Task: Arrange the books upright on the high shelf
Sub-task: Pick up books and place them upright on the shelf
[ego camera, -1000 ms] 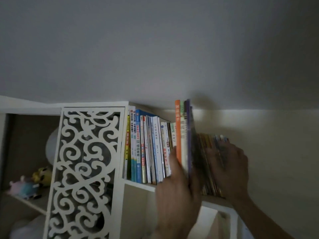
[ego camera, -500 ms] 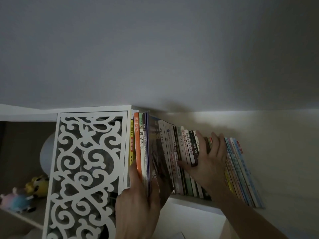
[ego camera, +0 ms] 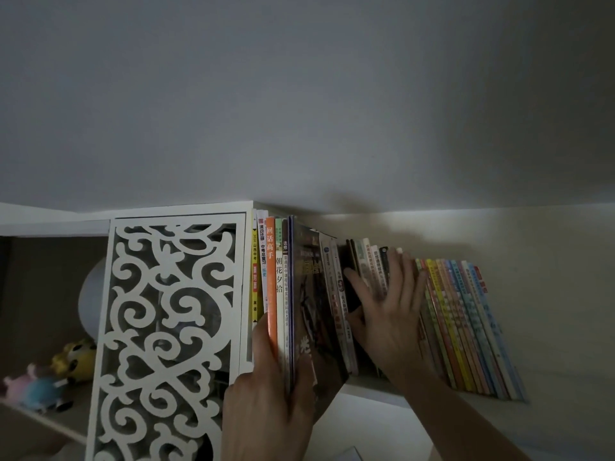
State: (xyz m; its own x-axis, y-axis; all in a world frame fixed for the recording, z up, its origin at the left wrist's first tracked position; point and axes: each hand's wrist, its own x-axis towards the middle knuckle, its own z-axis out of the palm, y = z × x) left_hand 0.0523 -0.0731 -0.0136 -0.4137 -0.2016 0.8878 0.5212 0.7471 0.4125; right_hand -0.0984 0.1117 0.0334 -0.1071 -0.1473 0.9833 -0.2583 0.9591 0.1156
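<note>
Left hand point(ego camera: 266, 394) grips upright books point(ego camera: 271, 287) at 9 o'clock; right hand point(ego camera: 389, 314), fingers spread flat, presses leaning books point(ego camera: 462, 324) at 3 o'clock, still unstraightened.

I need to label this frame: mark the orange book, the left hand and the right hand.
orange book point(ego camera: 271, 277), head view, middle of its spine.
left hand point(ego camera: 269, 404), head view, back of the hand.
right hand point(ego camera: 391, 324), head view, back of the hand.

books point(ego camera: 372, 294) on shelf point(ego camera: 369, 389) right of fretwork panel point(ego camera: 166, 327); toys point(ego camera: 50, 377) left, lower shelf
</note>
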